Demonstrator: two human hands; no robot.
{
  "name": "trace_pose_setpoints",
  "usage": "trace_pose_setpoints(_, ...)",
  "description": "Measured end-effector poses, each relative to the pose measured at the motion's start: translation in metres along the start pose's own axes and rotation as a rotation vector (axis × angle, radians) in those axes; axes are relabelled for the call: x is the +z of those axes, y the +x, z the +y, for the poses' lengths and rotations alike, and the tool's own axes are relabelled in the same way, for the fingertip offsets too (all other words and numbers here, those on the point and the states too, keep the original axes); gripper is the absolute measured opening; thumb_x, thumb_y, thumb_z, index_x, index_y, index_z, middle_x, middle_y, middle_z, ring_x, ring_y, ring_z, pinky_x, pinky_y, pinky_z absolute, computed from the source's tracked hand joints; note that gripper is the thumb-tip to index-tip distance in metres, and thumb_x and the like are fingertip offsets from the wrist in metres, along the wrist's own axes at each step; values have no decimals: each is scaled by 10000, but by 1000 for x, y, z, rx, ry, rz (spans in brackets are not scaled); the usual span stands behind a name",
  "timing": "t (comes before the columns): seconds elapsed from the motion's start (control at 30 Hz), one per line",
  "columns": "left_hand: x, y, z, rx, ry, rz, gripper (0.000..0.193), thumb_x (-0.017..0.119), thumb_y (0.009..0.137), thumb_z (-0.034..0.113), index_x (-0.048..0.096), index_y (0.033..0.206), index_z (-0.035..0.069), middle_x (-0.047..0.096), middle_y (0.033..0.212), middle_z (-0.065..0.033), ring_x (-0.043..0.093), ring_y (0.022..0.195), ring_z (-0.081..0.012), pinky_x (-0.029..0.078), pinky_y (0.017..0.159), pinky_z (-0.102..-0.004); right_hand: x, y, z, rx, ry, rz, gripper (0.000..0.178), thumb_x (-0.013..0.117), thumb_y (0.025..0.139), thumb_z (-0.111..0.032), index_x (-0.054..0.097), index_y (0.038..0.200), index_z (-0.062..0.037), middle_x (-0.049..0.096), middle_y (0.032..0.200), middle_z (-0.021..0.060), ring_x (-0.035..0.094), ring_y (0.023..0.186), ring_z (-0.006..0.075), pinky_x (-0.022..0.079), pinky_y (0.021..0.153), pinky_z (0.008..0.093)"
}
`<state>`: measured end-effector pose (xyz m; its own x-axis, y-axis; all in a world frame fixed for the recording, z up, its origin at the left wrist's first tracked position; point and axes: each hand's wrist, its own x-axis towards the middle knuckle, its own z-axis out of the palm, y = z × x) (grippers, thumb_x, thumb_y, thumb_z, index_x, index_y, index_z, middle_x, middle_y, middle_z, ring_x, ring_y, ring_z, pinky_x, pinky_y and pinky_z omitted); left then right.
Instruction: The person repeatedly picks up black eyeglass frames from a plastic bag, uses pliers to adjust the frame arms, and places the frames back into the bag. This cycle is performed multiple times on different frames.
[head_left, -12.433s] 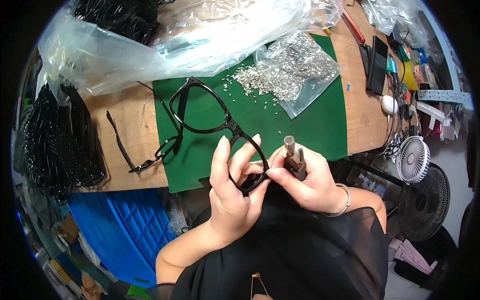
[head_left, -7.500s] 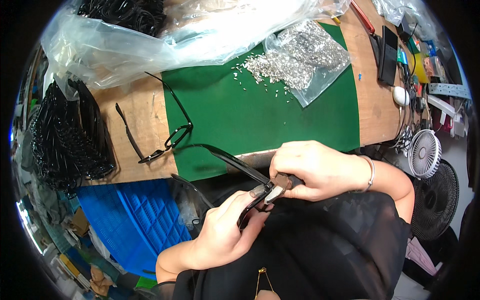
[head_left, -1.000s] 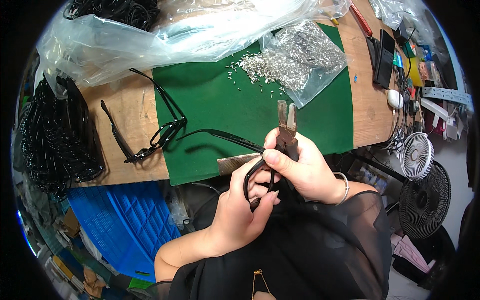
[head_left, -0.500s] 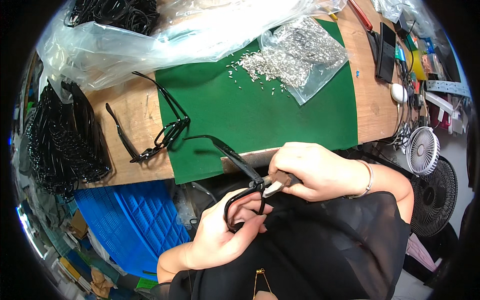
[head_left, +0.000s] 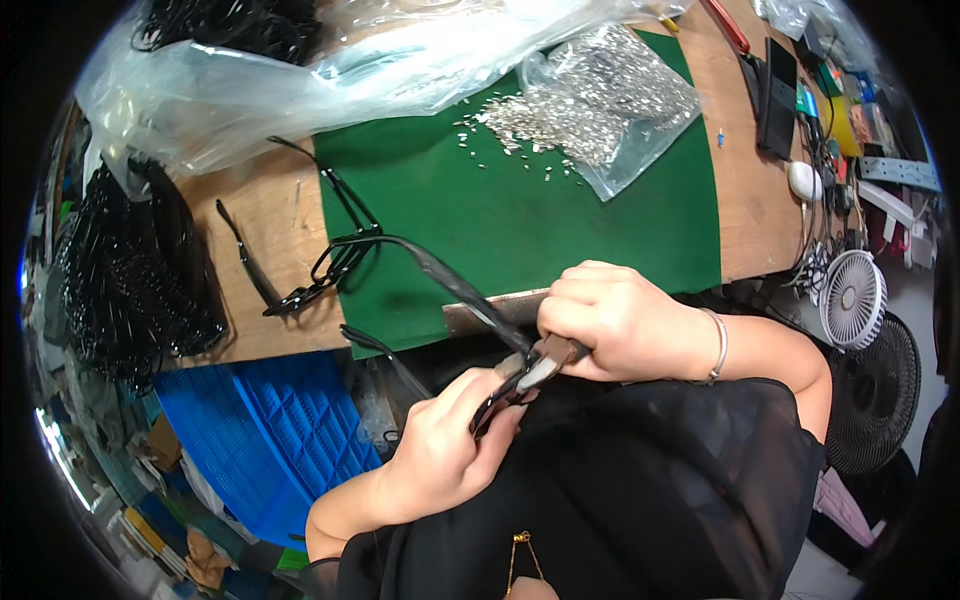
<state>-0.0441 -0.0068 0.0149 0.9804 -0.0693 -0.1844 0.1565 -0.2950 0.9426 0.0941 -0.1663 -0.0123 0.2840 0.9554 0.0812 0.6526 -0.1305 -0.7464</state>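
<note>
My left hand [head_left: 435, 445] is closed round the front of a black eyeglass frame [head_left: 458, 287] above my lap. One temple of it points up and left over the green mat [head_left: 530, 225]; the other sticks out behind my left fingers. My right hand [head_left: 622, 322] grips pliers [head_left: 556, 360] with brown and pale jaw covers. These jaws sit at the hinge corner of the frame, where my left fingertips also press. The exact contact is partly hidden by fingers. Another pair of black glasses [head_left: 262, 282] lies at the mat's left edge.
Small silver pieces [head_left: 508, 122] spill from a clear bag [head_left: 635, 160] on the mat. Black glasses parts [head_left: 130, 270] are heaped at left beside plastic sheeting [head_left: 250, 105]. A blue crate [head_left: 270, 430] stands below the table. At right are a phone [head_left: 777, 100], cables and a white fan [head_left: 853, 300].
The held eyeglass frame has turned, so its lens openings are now edge-on and its second temple shows. My right hand and the pliers have shifted slightly upward.
</note>
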Motion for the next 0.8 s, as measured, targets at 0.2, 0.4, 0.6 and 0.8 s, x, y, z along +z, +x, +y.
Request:
trace_pose_setpoints(0.2, -26, 1, -16, -105, -135, 104, 328, 551, 792, -19, 481, 1111, -58, 599, 896, -114, 607, 657, -155, 496, 630, -243, -20, 6, 0, 237, 182, -142, 210, 662, 733, -193, 519, 757, -41, 540, 710, 103, 548, 689, 273, 433, 617, 354)
trace_pose_setpoints(0.4, -76, 23, -42, -94, 94, 158, 263, 469, 870, 57, 487, 1103, -66, 592, 963, -132, 565, 813, -170, 469, 680, -267, -11, 16, 3, 319, 236, -92, 210, 636, 771, -192, 529, 773, -12, 557, 705, 134, 566, 649, 288, 440, 585, 346)
trace_pose_setpoints(0.6, -84, 49, -78, -89, 1067, 323, 340, 581, 806, 172, 490, 1101, 29, 529, 883, -156, 517, 826, -335, 432, 737, -392, -18, 36, 4, 349, 359, 7, 211, 616, 791, -198, 534, 796, -4, 578, 702, 143, 583, 650, 272, 448, 601, 337)
trace_pose_setpoints(0.8, -94, 65, -70, 197, 893, 347, 442, 682, 724, 203, 498, 1085, 27, 547, 909, -149, 549, 812, -287, 456, 723, -350, -26, 21, 17, 495, 370, 63, 188, 611, 802, -186, 543, 813, -10, 579, 696, 107, 548, 607, 173, 438, 583, 288)
